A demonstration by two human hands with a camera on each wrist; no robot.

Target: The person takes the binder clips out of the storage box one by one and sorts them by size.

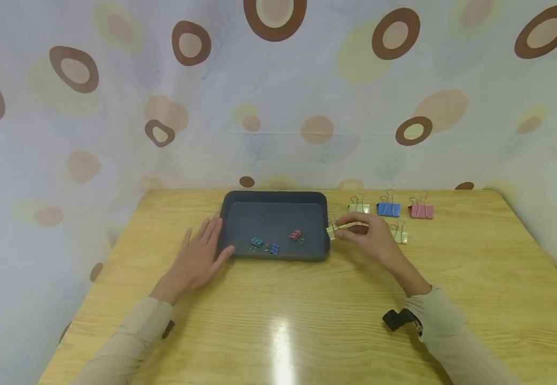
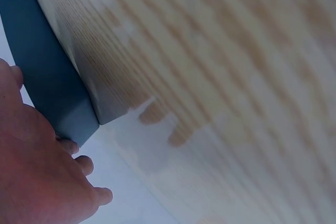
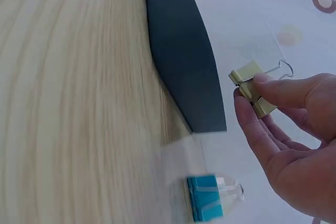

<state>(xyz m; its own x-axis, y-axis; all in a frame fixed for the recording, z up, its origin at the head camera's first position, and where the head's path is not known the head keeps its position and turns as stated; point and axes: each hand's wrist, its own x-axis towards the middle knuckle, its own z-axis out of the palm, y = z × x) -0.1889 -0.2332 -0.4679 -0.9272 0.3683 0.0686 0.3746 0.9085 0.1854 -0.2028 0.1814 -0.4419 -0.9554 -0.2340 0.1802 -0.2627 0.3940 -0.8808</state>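
In the head view my right hand (image 1: 367,235) pinches a yellow binder clip (image 1: 332,232) at the right rim of the dark grey tray (image 1: 273,219). The right wrist view shows the thumb and fingers of the right hand (image 3: 294,140) on the gold-yellow binder clip (image 3: 252,80), its wire handle sticking out. My left hand (image 1: 198,259) touches the tray's left side, fingers straight. In the left wrist view, the left hand (image 2: 37,156) lies against the tray wall (image 2: 52,72). Inside the tray are small teal (image 1: 256,242), blue (image 1: 274,248) and red binder clips (image 1: 296,235).
Larger binder clips stand right of the tray: pale green (image 1: 359,207), blue (image 1: 388,209) and pink (image 1: 421,211). Another pale clip (image 1: 401,235) is partly behind my right hand. A teal clip (image 3: 206,198) shows in the right wrist view. A patterned cloth (image 1: 278,96) hangs behind the wooden table (image 1: 331,321).
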